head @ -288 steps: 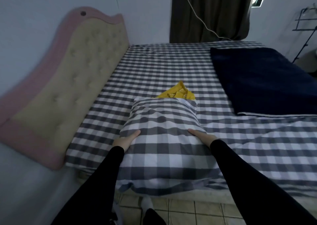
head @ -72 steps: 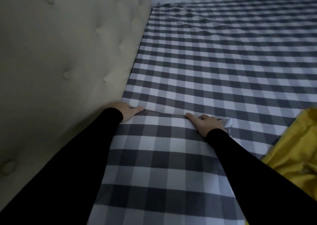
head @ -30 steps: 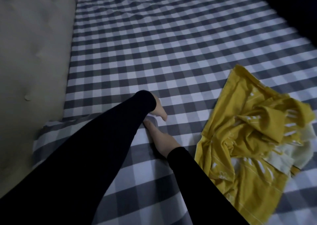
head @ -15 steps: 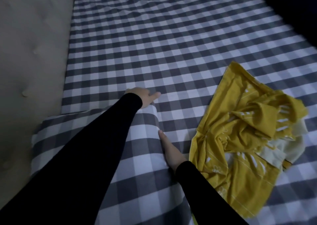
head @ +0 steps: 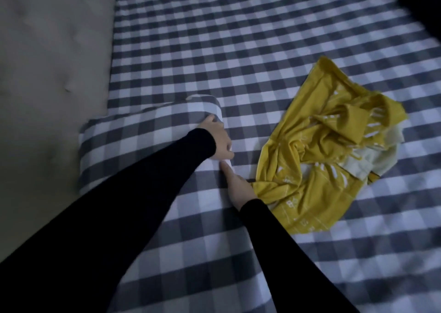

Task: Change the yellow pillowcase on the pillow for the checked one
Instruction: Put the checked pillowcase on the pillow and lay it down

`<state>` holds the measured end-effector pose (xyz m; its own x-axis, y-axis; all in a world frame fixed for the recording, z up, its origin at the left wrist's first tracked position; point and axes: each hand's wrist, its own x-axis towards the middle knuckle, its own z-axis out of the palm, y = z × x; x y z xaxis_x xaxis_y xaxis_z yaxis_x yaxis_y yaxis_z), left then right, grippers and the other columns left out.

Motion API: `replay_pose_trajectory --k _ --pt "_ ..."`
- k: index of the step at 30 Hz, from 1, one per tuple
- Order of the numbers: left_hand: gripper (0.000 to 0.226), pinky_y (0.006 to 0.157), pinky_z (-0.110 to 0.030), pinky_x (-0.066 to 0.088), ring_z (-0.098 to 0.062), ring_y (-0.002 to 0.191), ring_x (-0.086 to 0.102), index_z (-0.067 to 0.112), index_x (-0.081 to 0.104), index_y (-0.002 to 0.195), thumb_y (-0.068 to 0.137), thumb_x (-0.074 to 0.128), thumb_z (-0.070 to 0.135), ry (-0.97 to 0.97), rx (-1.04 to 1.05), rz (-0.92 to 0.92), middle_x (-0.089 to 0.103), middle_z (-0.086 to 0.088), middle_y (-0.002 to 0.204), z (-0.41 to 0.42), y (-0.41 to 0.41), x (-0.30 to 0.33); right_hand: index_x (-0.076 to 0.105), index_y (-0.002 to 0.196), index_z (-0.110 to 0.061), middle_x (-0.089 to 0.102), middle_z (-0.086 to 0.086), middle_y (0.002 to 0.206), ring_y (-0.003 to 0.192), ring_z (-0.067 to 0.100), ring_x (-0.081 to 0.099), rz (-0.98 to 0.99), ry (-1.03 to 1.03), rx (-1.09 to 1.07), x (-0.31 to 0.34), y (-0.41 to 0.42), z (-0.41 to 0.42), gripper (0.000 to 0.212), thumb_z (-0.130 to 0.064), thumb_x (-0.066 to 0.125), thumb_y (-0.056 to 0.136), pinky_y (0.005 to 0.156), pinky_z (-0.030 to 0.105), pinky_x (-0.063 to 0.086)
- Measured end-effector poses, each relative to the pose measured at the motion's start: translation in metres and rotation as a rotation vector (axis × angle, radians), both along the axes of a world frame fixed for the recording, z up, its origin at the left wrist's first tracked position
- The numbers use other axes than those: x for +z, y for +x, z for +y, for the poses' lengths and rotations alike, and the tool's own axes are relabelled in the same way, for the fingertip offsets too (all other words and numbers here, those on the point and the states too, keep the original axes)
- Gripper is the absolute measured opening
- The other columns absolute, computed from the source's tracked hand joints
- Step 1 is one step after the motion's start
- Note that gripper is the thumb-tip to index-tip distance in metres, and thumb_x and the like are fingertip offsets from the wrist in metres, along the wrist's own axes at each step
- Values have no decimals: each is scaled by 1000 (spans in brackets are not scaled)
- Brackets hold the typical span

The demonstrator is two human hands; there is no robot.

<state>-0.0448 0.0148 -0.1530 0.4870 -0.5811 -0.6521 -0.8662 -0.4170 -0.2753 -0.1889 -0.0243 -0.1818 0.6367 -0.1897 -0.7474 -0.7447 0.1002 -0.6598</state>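
The pillow [head: 133, 140], in its grey-and-white checked pillowcase, lies on the bed against the headboard. My left hand [head: 218, 140] rests curled over the pillow's right far corner, fingers pressing the checked cloth. Just below it, my right hand [head: 238, 186] lies flat along the pillow's right edge, fingers together and pointing away from me. The yellow pillowcase [head: 322, 155] lies crumpled on the sheet to the right; its near left corner touches my right wrist. Whether my left hand grips the cloth or only presses it is unclear.
The bed has a checked sheet [head: 238, 38] in the same pattern as the pillow. A padded beige headboard [head: 52, 50] runs along the left. A dark blanket [head: 424, 0] shows at the top right corner.
My left hand has drawn back from the sheet onto the pillow's far right corner and curled over it. My right hand stays along the pillow's right edge.
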Motion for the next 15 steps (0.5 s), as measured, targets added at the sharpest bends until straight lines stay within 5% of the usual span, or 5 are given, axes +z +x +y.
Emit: replay_pose_trajectory --k 3,6,10,15 --pt "51 107 -54 12 -28 131 35 23 63 118 96 24 47 178 66 -92 56 -6 132 -17 -27 -4 50 135 -11 51 10 139 129 26 48 11 144 -24 1 -12 -11 65 -59 41 92 108 35 38" --pt "44 107 -50 15 -25 127 40 26 64 115 95 30 45 -178 174 -59 58 -2 129 -4 -56 3 54 133 -18 53 4 138 130 24 46 -30 144 -22 -1 -43 -10 84 -78 43 76 112 37 32" --pt "47 111 -45 16 -24 141 24 31 50 134 91 44 49 -701 479 -125 35 1 152 46 -113 18 54 133 -23 53 -8 131 127 12 45 -150 34 -40 -2 -92 7 52 -55 43 93 102 22 29" --pt "70 114 -56 1 -26 148 -3 33 20 150 89 37 62 -673 731 -226 1 2 162 86 -176 6 47 139 -20 47 3 144 134 21 41 -109 -7 16 -5 -101 11 58 -55 38 95 105 24 26"
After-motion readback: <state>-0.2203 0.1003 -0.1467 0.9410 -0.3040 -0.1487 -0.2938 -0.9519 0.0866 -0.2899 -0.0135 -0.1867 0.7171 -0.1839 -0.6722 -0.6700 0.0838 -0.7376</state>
